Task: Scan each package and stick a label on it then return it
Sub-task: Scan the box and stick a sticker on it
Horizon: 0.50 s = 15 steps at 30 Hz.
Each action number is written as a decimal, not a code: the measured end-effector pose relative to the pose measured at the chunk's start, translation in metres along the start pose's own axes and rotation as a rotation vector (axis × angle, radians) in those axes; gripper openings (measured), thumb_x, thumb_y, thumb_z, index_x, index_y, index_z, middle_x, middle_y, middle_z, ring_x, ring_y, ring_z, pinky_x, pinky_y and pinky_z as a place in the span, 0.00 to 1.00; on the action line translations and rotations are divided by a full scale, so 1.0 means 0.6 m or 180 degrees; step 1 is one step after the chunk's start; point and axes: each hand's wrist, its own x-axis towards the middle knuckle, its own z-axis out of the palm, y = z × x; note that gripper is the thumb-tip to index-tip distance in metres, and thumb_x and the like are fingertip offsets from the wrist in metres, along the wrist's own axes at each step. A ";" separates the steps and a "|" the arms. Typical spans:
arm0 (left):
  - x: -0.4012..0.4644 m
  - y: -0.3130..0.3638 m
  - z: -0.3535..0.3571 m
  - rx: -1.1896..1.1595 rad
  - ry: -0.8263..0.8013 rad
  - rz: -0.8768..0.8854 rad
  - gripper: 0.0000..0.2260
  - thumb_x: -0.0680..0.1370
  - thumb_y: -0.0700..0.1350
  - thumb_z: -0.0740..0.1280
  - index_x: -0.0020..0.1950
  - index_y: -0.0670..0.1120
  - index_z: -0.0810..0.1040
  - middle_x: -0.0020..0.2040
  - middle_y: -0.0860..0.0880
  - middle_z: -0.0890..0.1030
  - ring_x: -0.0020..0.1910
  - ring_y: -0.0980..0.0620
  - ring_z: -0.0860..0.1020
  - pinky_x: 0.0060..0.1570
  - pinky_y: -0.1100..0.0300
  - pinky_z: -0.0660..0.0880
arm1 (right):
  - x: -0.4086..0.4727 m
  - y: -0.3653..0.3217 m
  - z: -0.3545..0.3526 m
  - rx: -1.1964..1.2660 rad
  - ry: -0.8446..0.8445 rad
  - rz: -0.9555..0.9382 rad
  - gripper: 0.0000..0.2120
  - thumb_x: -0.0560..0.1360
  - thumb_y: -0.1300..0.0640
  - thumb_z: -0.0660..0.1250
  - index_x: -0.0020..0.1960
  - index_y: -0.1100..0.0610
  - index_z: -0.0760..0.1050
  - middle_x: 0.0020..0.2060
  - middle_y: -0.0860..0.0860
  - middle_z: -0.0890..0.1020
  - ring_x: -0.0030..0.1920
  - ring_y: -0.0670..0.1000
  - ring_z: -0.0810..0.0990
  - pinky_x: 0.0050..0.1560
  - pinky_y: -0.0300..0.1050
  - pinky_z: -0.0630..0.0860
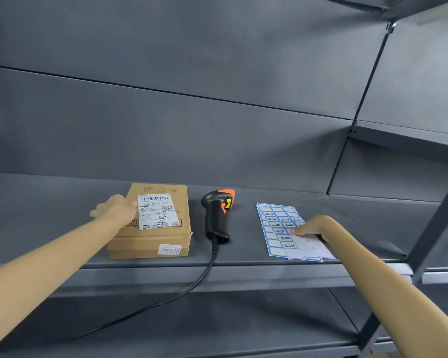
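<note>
currently the package [154,223] is steadied by the flat left hand [117,210]; a label is apparently pinched from the label sheet [282,228] by the right hand [312,227]; tearing is risked if peeled quickly.

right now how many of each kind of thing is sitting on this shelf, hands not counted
cardboard boxes: 2, stacked
barcode scanner: 1
label sheets: at least 2, overlapping
total: at least 5 things on the shelf
</note>
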 end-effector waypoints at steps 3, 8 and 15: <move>0.002 -0.002 0.001 -0.0039 0.0030 0.0009 0.17 0.83 0.51 0.56 0.58 0.38 0.73 0.61 0.37 0.75 0.63 0.36 0.69 0.60 0.51 0.64 | 0.002 0.003 -0.003 0.0129 -0.0099 -0.0053 0.41 0.64 0.36 0.75 0.68 0.58 0.69 0.67 0.56 0.73 0.67 0.60 0.70 0.70 0.54 0.65; 0.007 -0.004 -0.002 -0.0187 0.0055 -0.0078 0.17 0.81 0.52 0.60 0.60 0.39 0.74 0.62 0.36 0.74 0.63 0.36 0.68 0.52 0.52 0.64 | 0.002 -0.002 -0.009 0.0324 -0.0060 -0.0188 0.36 0.67 0.45 0.77 0.68 0.63 0.70 0.66 0.56 0.72 0.61 0.57 0.74 0.58 0.44 0.69; 0.004 -0.005 -0.002 -0.0353 0.0104 -0.0080 0.18 0.80 0.53 0.63 0.58 0.39 0.77 0.62 0.36 0.74 0.64 0.36 0.66 0.48 0.52 0.62 | -0.006 -0.004 -0.006 0.0247 -0.0178 -0.0108 0.30 0.72 0.48 0.73 0.67 0.63 0.69 0.65 0.57 0.75 0.64 0.58 0.74 0.67 0.50 0.68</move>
